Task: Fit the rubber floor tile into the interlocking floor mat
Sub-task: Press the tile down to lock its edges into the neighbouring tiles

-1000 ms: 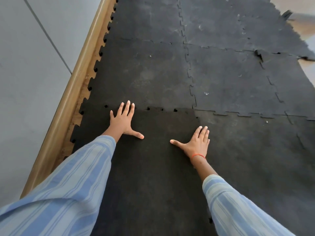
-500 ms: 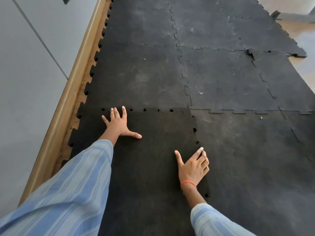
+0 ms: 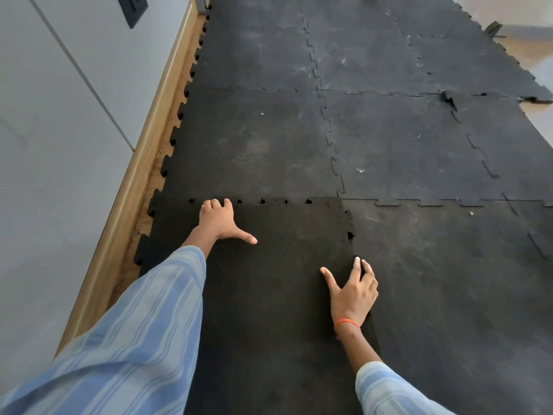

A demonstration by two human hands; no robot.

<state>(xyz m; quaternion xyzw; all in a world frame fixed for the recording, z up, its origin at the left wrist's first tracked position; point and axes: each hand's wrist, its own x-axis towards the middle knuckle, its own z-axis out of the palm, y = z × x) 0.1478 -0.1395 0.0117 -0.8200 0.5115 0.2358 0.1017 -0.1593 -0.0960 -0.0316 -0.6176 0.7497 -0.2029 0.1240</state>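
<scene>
Sleeves (image 3: 143,333) striped blue frame 2 hands pressing a dark tile (image 3: 263,295) beside the wall (image 3: 45,175): right hand (image 3: 353,295) spread, fingertips at its right seam; left hand (image 3: 220,221) flat, fingers curled onto its far seam against the mat (image 3: 404,139). Neither grasps anything.

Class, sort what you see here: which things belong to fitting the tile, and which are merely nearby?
Belongs to the job:
rubber floor tile
interlocking floor mat
left hand, at the tile's far edge
right hand, at its right edge

Merely nearby:
wooden skirting
grey wall
dark wall plate
</scene>
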